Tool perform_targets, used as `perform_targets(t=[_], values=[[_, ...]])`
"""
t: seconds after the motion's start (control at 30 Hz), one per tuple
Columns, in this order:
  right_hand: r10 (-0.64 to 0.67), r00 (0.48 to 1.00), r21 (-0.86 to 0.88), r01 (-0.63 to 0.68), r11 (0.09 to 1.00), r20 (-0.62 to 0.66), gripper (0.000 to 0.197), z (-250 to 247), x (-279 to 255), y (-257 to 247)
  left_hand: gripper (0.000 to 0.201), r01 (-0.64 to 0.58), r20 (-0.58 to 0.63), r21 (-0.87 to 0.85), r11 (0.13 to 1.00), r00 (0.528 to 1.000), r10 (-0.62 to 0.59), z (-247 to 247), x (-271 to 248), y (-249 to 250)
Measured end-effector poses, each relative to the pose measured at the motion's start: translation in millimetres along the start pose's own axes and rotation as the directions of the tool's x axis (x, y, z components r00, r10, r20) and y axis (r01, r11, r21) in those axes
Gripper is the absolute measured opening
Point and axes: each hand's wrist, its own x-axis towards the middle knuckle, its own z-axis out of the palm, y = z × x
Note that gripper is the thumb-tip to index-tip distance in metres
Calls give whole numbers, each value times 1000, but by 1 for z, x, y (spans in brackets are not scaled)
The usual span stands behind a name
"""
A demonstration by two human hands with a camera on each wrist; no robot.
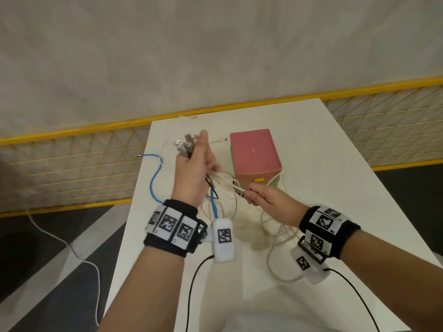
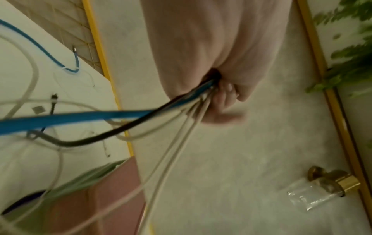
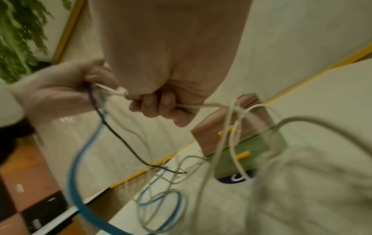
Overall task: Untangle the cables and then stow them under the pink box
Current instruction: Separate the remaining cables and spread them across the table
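My left hand (image 1: 193,167) is raised over the white table (image 1: 323,164) and grips a bundle of cables, whose plug ends (image 1: 185,146) stick out above the fist. In the left wrist view blue (image 2: 80,118), black and white strands run out of the left hand (image 2: 223,95). To its right, my right hand (image 1: 257,196) pinches a white cable (image 1: 236,185) pulled from the bundle; in the right wrist view the right hand's fingers (image 3: 161,106) curl round it. A blue cable (image 1: 153,180) and white loops (image 1: 275,238) trail on the table. The pink box (image 1: 254,152) sits on a green base (image 3: 251,152) just beyond my right hand.
A yellow-framed mesh fence (image 1: 72,168) runs behind and to the left of the table. A white cord (image 1: 79,255) lies on the floor at left. The blue cable's tip (image 1: 139,155) reaches the table's left edge. Each wrist carries a camera with a black lead.
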Motion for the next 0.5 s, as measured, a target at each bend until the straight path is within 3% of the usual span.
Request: perform_targets(t=[0.1, 0.2, 0.3, 0.37, 0.43, 0.5], values=[[106, 994, -52, -107, 993, -24, 26, -17, -11, 21, 38, -31, 51, -34, 999, 998, 33, -26, 4, 23], [144, 981, 21, -142, 990, -129, 28, -33, -15, 20, 27, -52, 102, 272, 961, 994, 25, -37, 0, 29], [81, 976, 23, -78, 997, -204, 32, -36, -6, 2, 8, -138, 228, 607, 783, 974, -5, -18, -12, 14], [19, 975, 26, -14, 1000, -221, 33, -34, 2, -15, 26, -150, 324, 690, 708, 939, -116, -4, -21, -4], [-44, 972, 81, 64, 995, -230, 29, -35, 7, -32, 22, -166, 357, 730, 663, 920, -163, 8, -27, -14], [-68, 973, 108, 94, 990, -221, 26, -39, 8, -37, 27, -107, 279, 697, 709, 951, -131, 11, -26, -11]])
